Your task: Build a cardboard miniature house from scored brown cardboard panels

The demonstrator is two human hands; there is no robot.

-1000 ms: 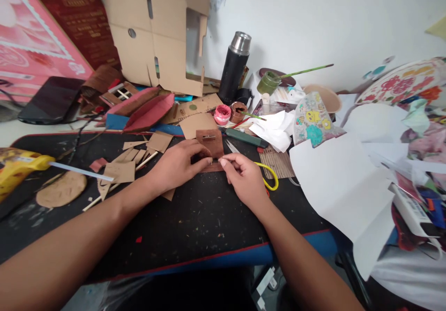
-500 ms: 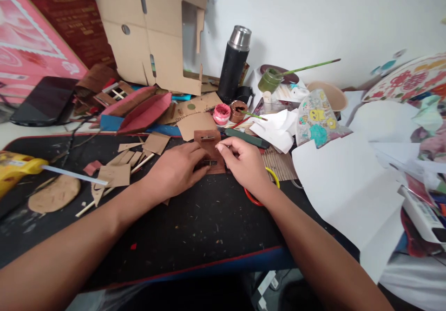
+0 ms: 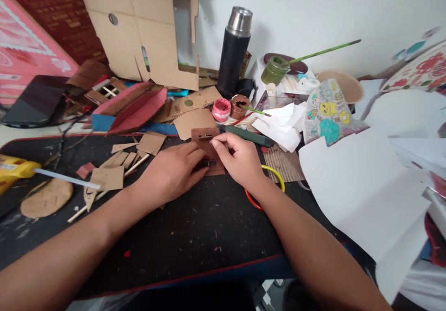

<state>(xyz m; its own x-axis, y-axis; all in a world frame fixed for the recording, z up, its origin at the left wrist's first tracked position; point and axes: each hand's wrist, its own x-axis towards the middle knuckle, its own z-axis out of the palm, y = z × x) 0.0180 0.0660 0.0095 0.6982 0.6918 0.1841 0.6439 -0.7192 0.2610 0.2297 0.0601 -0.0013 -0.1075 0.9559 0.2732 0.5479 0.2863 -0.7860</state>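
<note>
A brown-painted cardboard piece (image 3: pixel 209 148) with two small slot-like openings lies on the black mat in front of me. My left hand (image 3: pixel 174 169) grips it from the left, fingers over its surface and thumb near its lower edge. At its right side, my right hand (image 3: pixel 239 157) has thumb and forefinger pinched together near the upper opening; what lies between the tips is too small to make out. Under the right wrist is a looped red and yellow handle (image 3: pixel 278 176). A dark green cutter-like tool (image 3: pixel 249 135) lies just beyond the right hand.
Cardboard scraps (image 3: pixel 108 177) and a yellow glue gun (image 3: pixel 17 169) are on the left. Behind stand a pink paint jar (image 3: pixel 221 110), a brown paint jar (image 3: pixel 239 106) and a black thermos (image 3: pixel 234 55). White paper (image 3: pixel 351 176) covers the right side.
My right hand's fingertips have shifted slightly left over the brown cardboard piece, toward its upper opening. The left hand stays on the piece. The whole view has turned a little.
</note>
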